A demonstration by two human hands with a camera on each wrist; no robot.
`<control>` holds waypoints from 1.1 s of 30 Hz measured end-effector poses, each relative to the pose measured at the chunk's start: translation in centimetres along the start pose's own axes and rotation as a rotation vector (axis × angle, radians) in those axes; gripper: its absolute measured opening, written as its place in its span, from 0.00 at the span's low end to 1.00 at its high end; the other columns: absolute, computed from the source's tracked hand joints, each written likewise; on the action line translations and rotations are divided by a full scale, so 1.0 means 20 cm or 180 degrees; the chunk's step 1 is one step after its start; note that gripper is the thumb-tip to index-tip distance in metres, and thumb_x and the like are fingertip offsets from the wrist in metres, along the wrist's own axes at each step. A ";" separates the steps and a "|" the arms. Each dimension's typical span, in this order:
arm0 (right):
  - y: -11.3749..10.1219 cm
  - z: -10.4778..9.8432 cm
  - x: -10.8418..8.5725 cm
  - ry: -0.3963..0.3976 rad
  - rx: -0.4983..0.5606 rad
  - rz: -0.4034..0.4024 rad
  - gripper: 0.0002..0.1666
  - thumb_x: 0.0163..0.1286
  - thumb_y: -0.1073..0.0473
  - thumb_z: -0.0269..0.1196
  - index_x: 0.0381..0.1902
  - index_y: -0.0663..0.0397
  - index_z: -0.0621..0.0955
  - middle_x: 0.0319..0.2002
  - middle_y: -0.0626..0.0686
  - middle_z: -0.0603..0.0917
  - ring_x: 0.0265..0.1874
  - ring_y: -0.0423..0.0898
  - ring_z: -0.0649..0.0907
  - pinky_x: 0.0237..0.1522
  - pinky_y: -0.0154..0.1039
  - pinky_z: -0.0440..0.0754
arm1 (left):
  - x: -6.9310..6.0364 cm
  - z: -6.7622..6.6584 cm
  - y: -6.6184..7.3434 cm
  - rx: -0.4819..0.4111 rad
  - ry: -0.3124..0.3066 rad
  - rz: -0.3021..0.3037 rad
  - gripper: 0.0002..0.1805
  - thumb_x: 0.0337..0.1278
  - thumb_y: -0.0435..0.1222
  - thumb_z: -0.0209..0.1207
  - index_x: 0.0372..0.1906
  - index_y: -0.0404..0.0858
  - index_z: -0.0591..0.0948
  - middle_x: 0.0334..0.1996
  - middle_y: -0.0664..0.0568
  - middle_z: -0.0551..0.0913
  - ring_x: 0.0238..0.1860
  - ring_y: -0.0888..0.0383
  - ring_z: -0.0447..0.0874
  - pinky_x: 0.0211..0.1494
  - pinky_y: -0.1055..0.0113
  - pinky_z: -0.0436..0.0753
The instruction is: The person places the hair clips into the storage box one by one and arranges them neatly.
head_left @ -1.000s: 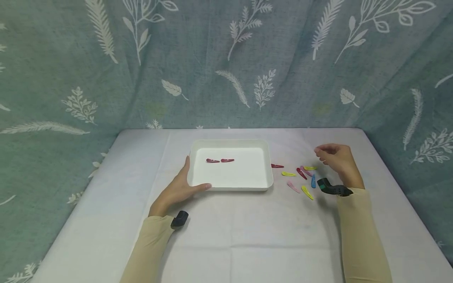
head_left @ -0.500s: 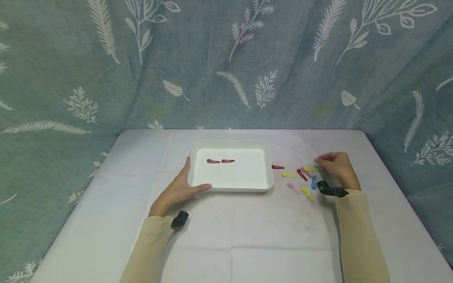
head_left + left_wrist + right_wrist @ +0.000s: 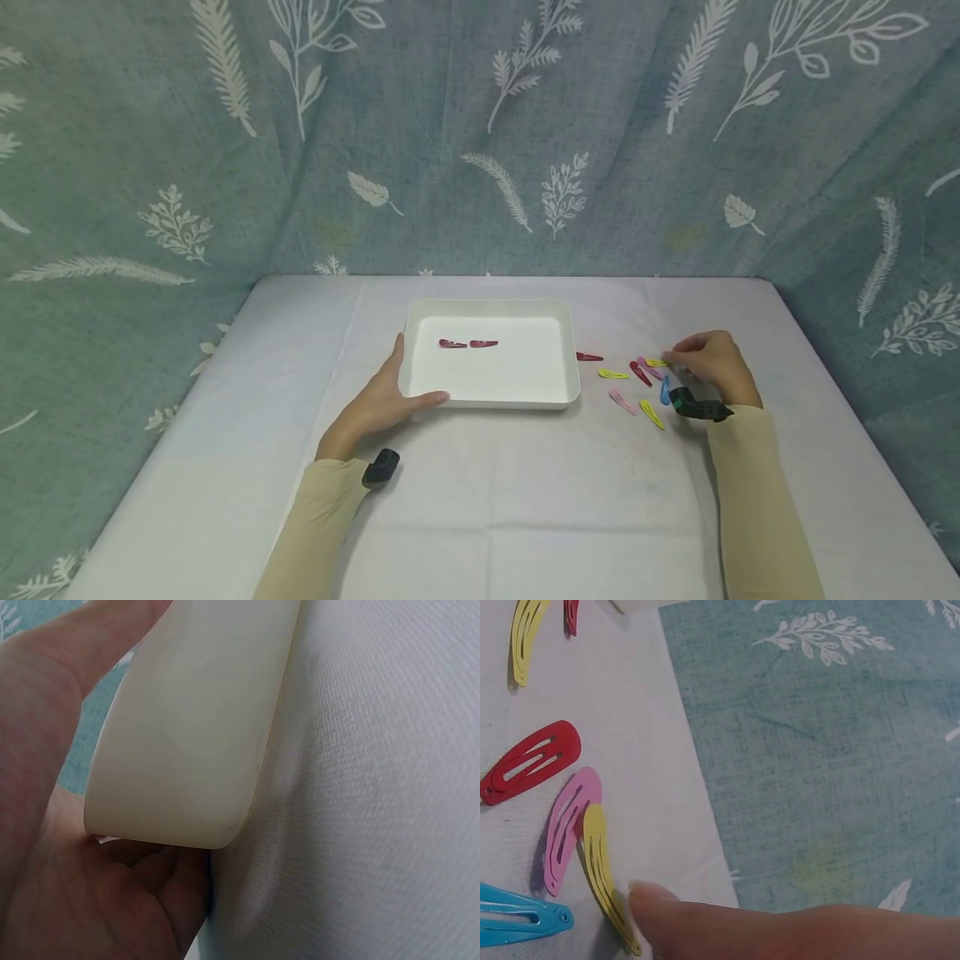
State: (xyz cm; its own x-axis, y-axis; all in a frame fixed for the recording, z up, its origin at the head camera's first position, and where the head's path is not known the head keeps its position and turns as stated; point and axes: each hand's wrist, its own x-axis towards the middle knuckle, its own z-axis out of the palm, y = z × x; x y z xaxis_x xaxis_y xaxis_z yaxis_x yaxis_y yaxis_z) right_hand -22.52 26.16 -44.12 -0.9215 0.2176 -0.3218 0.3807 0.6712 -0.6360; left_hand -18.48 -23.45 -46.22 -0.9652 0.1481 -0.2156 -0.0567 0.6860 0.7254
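My left hand [image 3: 377, 404] grips the near-left corner of the white tray [image 3: 491, 403], its thumb along the front rim and fingers against the left wall; the left wrist view shows the tray wall [image 3: 191, 727] between thumb and palm. Two dark red clips [image 3: 452, 343] lie end to end in the tray. My right hand [image 3: 712, 364] has its fingertips at the narrow end of a yellow clip [image 3: 656, 363]. In the right wrist view one digit [image 3: 705, 926] touches or nearly touches this yellow clip [image 3: 600, 855], which overlaps a pink clip [image 3: 568, 825]. Whether the fingers pinch it is hidden.
Right of the tray lie a red clip [image 3: 589, 357] at its wall, another red clip [image 3: 640, 373], a blue clip [image 3: 664, 390], a pink clip [image 3: 622, 402] and two more yellow clips [image 3: 613, 374]. A leaf-patterned curtain [image 3: 427, 125] stands behind the white-covered table [image 3: 480, 483].
My right hand has come down and slightly left, from above the table to the narrow end of the yellow clip. My left hand and the tray have stayed in place.
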 end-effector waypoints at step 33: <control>-0.02 0.01 0.01 -0.0136 -0.0359 0.0072 0.20 0.78 0.56 0.60 0.53 0.71 0.81 0.48 0.67 0.79 0.46 0.59 0.75 0.52 0.52 0.78 | 0.00 0.01 0.00 -0.0027 0.0044 0.0027 0.79 0.44 0.69 0.72 0.83 0.46 0.27 0.86 0.46 0.39 0.85 0.41 0.43 0.82 0.36 0.55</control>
State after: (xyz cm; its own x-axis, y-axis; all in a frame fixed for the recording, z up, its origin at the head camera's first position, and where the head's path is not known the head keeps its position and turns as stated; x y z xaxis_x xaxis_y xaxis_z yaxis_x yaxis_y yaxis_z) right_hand -22.80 25.83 -44.08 -0.9077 0.2049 -0.3662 0.3879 0.7426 -0.5460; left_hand -18.36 -23.35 -46.34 -0.9691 0.1440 -0.2004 -0.0506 0.6786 0.7328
